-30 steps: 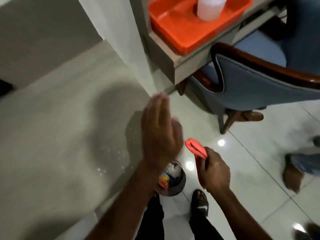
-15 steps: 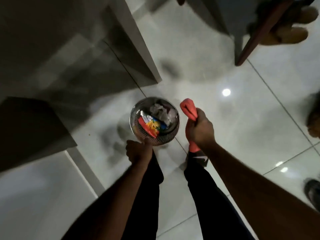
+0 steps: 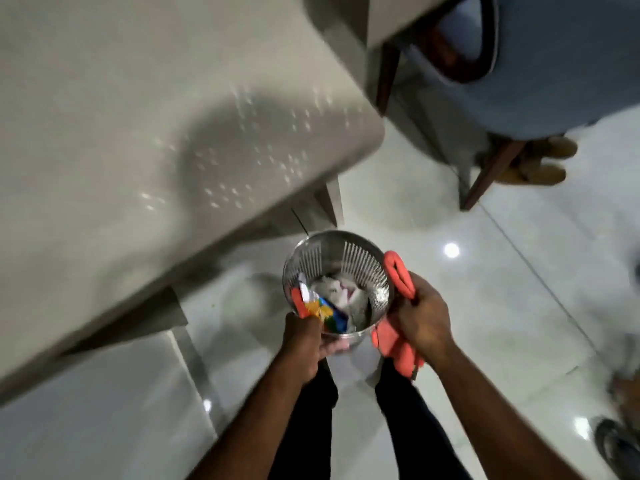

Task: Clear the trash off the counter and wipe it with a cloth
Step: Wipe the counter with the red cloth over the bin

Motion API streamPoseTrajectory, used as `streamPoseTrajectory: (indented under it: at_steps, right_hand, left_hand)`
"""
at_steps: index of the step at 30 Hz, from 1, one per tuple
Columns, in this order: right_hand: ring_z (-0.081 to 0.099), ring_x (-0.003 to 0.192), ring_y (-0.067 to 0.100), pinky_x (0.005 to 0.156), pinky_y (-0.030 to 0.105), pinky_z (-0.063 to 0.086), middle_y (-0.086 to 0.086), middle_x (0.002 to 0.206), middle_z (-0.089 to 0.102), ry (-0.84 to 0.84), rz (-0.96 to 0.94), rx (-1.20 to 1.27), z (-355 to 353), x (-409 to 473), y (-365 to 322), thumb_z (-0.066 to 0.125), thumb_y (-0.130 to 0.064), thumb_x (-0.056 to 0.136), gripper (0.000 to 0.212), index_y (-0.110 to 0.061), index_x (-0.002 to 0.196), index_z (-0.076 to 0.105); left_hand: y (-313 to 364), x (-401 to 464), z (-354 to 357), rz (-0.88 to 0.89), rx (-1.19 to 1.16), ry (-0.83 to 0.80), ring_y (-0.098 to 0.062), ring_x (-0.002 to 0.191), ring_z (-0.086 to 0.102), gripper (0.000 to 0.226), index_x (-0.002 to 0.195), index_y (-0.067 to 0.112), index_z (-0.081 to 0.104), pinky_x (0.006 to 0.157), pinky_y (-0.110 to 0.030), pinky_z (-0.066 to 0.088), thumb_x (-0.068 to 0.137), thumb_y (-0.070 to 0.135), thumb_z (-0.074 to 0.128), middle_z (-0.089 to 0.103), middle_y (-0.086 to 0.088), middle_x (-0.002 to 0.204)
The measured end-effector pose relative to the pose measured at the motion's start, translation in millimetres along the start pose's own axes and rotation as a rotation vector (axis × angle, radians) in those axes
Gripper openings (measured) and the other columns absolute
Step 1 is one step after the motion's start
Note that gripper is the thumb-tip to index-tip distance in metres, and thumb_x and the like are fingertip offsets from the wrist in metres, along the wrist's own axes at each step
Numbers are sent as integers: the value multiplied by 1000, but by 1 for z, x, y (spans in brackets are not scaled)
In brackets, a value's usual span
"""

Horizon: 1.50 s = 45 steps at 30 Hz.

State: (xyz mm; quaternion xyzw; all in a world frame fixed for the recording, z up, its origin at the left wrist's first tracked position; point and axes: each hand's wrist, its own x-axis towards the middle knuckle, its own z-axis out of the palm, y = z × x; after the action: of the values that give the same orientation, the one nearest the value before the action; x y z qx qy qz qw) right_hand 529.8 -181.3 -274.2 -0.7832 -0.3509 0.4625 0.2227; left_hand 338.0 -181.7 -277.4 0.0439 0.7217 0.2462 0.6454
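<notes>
A shiny perforated metal waste bin (image 3: pixel 349 258) is lifted off the floor, just below the counter's corner. My left hand (image 3: pixel 304 341) grips its near rim. Inside lie crumpled white paper (image 3: pixel 332 289) and a colourful wrapper (image 3: pixel 323 311). My right hand (image 3: pixel 420 315) is closed around an orange cloth (image 3: pixel 398 344), pressed against the bin's right side. The grey counter (image 3: pixel 156 116) fills the upper left, speckled with small bright droplets or light spots.
A blue chair with dark wooden legs (image 3: pixel 540 74) stands at the upper right, with brown shoes (image 3: pixel 533 161) beneath it. Glossy white floor tiles (image 3: pixel 502 289) spread to the right. Another person's shoe (image 3: pixel 616 441) shows at the right edge. My dark-trousered legs are below.
My left hand went from above the counter down to the bin's rim and has lifted the bin up towards the counter edge. My right hand, with the cloth, now rests against the bin.
</notes>
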Motion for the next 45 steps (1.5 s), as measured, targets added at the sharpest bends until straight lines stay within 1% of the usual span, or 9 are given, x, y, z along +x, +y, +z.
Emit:
streamPoseTrajectory:
  at_steps: [10, 15, 18, 22, 25, 28, 31, 40, 45]
  right_hand:
    - [71, 80, 31, 72, 55, 59, 8, 90, 77, 61, -30, 266, -95, -91, -182, 57, -2, 60, 55, -28, 107, 70]
    - [61, 75, 10, 67, 14, 48, 5, 99, 67, 293, -361, 76, -121, -99, -306, 52, 2, 89, 52, -22, 136, 56]
    - [68, 98, 27, 84, 26, 52, 9, 117, 71, 237, -592, -174, -98, -73, -360, 54, -2, 86, 64, -30, 144, 48]
    - [51, 128, 36, 106, 41, 41, 17, 145, 51, -189, -650, -778, -40, -44, -367, 51, -14, 91, 57, -20, 147, 43]
    - [55, 124, 43, 99, 44, 49, 23, 137, 57, -127, -840, -1074, -20, -54, -336, 68, -23, 75, 61, -14, 134, 58]
    - [73, 90, 31, 60, 31, 59, 11, 109, 74, -116, -942, -1033, -28, -93, -282, 87, -29, 46, 59, -21, 104, 75]
    - [73, 67, 14, 49, 20, 52, -6, 89, 78, -206, -872, -928, -31, -133, -225, 77, -40, 43, 50, -33, 92, 76]
    - [69, 84, 30, 68, 37, 54, 7, 99, 75, 351, -704, -340, -24, -129, -342, 63, -3, 76, 39, -15, 113, 69]
    - [63, 100, 37, 78, 41, 48, 15, 105, 69, -15, -739, -701, 35, -89, -391, 56, -12, 76, 30, -15, 105, 62]
  left_hand:
    - [100, -176, -34, -43, -185, -35, -45, 56, 71, 26, 116, -12, 56, 51, -51, 61, 98, 3, 44, 67, -33, 96]
    - [126, -198, -30, -35, -180, 21, -42, 64, 72, 21, 99, -4, 63, 49, -44, 61, 97, 3, 43, 72, -26, 88]
    - [126, -200, -30, -24, -196, 24, -45, 69, 74, 25, 104, -2, 64, 52, -46, 61, 97, 10, 43, 73, -29, 93]
    - [121, -200, -34, -10, -172, 21, -43, 68, 75, 28, 112, 5, 65, 55, -46, 62, 95, 18, 48, 72, -28, 102]
    - [122, -205, -38, -30, -142, 29, -42, 65, 75, 28, 109, 7, 66, 56, -46, 62, 94, 18, 46, 74, -26, 98]
    - [123, -213, -41, -50, -103, 0, -39, 66, 76, 31, 101, 10, 73, 54, -45, 62, 94, 33, 55, 78, -20, 87]
    - [123, -214, -44, -44, -121, -46, -38, 74, 77, 33, 99, 12, 74, 54, -45, 62, 92, 41, 62, 79, -19, 90]
    - [119, -197, -68, -37, -70, -10, -42, 72, 75, 26, 104, 7, 67, 55, -44, 62, 99, 20, 44, 74, -23, 95]
    - [116, -191, -88, -45, -110, -8, -40, 81, 75, 25, 111, 15, 62, 60, -48, 63, 99, 29, 45, 72, -20, 105]
